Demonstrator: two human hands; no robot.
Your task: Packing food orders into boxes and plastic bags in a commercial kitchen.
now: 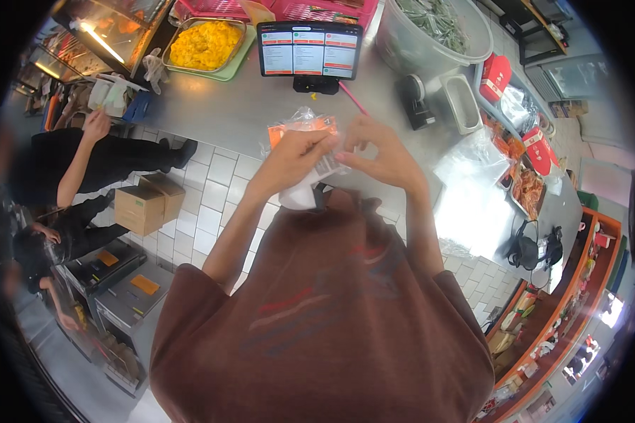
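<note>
My left hand (296, 156) grips a clear plastic bag (307, 113) above the near edge of the steel counter. Inside or behind the plastic shows an orange printed packet (325, 125), partly covered by my fingers. A white paper strip (299, 195), curled at its lower end, hangs below that hand. My right hand (383, 150) is at the bag's right side, blurred, with thumb and fingers bent toward the plastic. Whether its fingertips pinch the film cannot be made out.
A tablet (310, 50) stands on the steel counter (217, 106) beyond my hands. Left of it sits a tray of yellow food (206, 45); to the right are a large plastic tub (434, 37), a metal container (461, 103) and plastic bags (473, 164). Co-workers and cardboard boxes (140, 209) are at left.
</note>
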